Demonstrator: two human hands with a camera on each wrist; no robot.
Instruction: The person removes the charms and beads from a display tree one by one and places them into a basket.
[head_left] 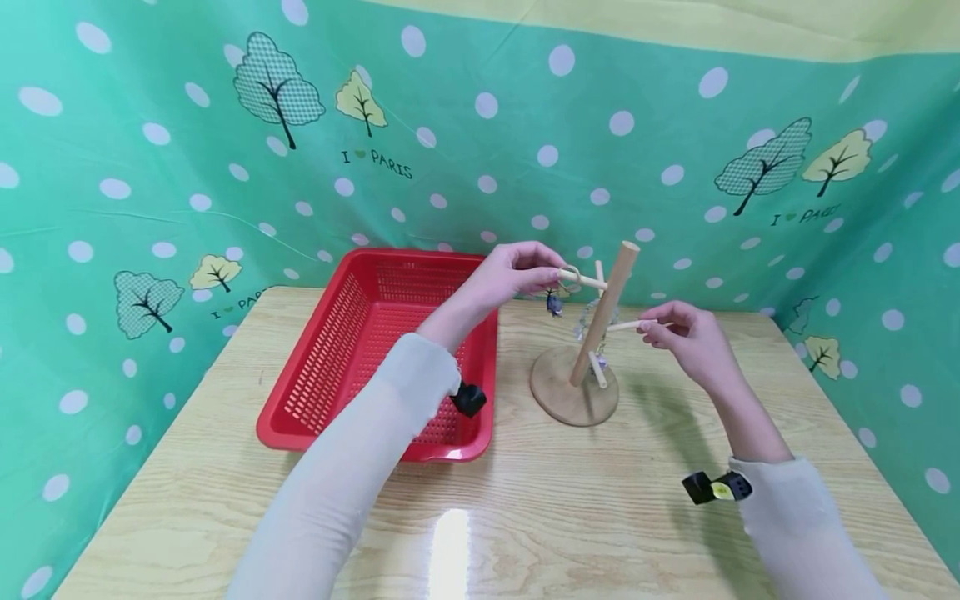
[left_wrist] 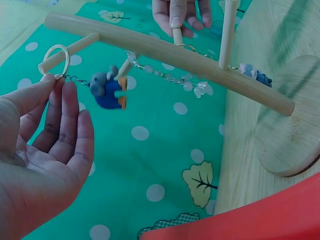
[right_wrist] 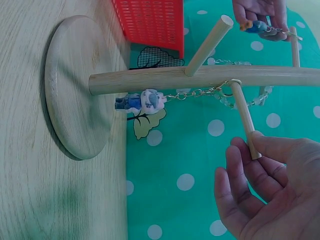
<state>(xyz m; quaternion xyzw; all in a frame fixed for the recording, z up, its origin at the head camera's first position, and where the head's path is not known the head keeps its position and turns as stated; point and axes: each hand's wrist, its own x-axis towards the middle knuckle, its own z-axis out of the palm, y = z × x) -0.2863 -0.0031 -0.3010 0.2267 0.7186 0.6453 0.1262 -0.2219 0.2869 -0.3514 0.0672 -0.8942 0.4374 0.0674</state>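
Observation:
A wooden stand with several side pegs rises from a round base. My left hand pinches the ring of a keychain between thumb and fingertips; the ring goes around the end of an upper peg. From its chain hangs a grey elephant figure in blue. On the other side, my right hand pinches the tip of another peg. Around that peg, close to the post, sits the ring of a second keychain with a white and blue figure. A beaded bracelet hangs at the post.
To the left of the stand is a red plastic basket, partly behind my left forearm. Both stand on a wood-grain table. A green dotted cloth hangs behind and along the sides.

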